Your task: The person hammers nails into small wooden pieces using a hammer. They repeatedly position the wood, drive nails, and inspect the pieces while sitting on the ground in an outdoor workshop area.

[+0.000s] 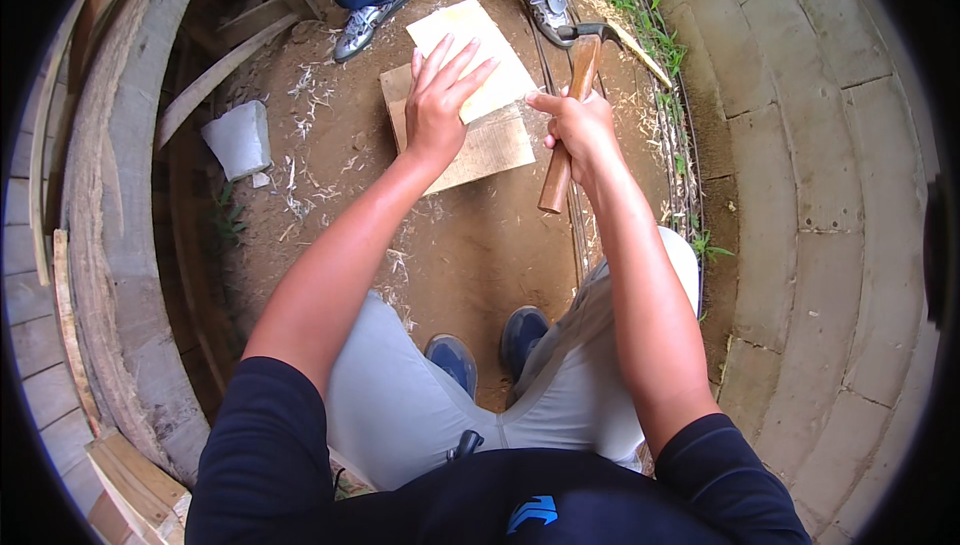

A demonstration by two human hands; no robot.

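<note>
My left hand (440, 100) lies on a pale, square-cornered wooden board (490, 50), its fingers spread and pointing away from me. Beneath that board is a browner wooden block (490, 153), set on the dirt and turned at an angle to the board. In my right hand (580, 130) is a hammer (556, 183) with a wooden handle, gripped partway along. Its dark metal claw head points up and away from me, just right of the board. The near end of the handle sticks out below my fingers.
Facing me stands another person, with dark trousers and patterned shoes (368, 25). A white stone block (238, 140) rests on the ground to the left, near stacked timber (245, 30). Along the right runs a block wall (800, 145) with weeds at its foot. Wood shavings litter the dirt.
</note>
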